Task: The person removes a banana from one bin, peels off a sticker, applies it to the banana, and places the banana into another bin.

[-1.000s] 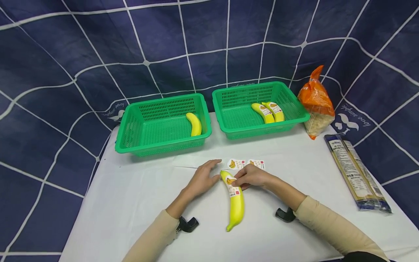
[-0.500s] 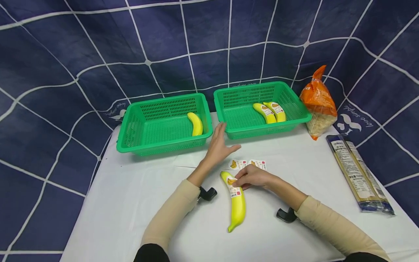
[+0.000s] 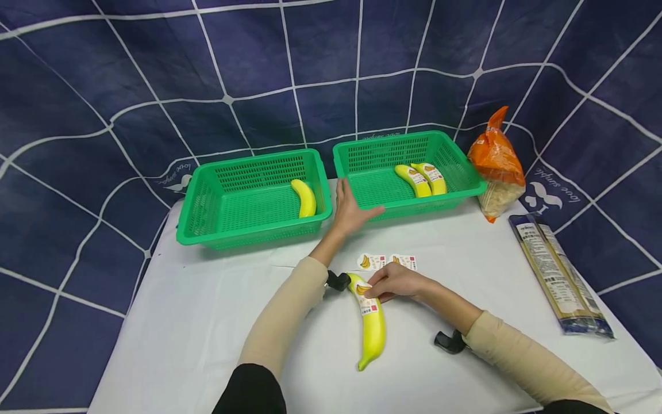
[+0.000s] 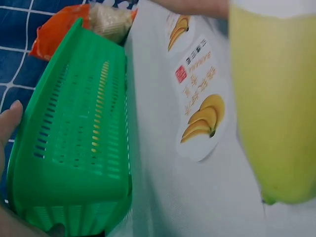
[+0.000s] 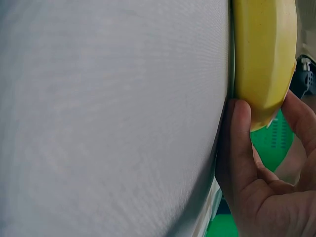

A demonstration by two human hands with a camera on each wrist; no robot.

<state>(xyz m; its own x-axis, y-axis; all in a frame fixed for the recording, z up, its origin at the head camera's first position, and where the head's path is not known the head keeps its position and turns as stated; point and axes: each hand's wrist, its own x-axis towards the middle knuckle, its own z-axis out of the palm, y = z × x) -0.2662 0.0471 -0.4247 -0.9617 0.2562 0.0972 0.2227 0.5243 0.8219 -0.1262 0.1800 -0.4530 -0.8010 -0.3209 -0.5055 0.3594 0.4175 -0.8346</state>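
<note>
Banana [image 3: 372,322]: lower middle of the head view on the white desk [image 3: 207,322], banana-picture sticker near its top end.
Right hand [image 3: 395,282]: fingers pinching that top end; wrist cam shows thumb and finger on the tip.
Left hand [image 3: 351,210]: fingers spread, loose, against the right green basket [image 3: 465,172].
Loose stickers [image 4: 200,116]: left wrist cam shows red mark and print, too blurry to read.

A white table [image 3: 207,322] stands before navy grid-patterned cloth [image 3: 155,69].
</note>
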